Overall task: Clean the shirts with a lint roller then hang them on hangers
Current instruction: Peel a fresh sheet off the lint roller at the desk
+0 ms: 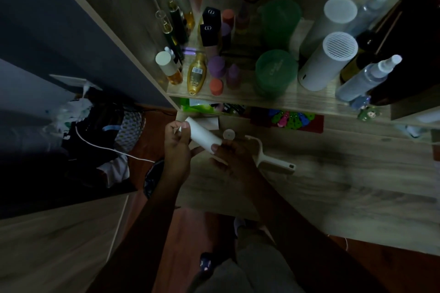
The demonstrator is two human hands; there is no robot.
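Gripping the upper-left end of the white lint roll (203, 135), the left hand (177, 147) is partly closed, its thumb and fingertips pinched on the roll's edge, forearm rising from the lower frame. The roll lies tilted between both hands, above the wooden desk (333, 180). The right hand (234, 158) is curled around the roll's lower-right end, thumb on the end face, forearm angled in from the lower right. Just right of the right hand, the roller handle (273, 161) lies flat on the desk, apart from the roll. A small round cap (229, 135) rests just beyond the right fingers. Farther beyond the hands, a shelf (273, 99) carries bottles. No shirt can be identified in this dim view.
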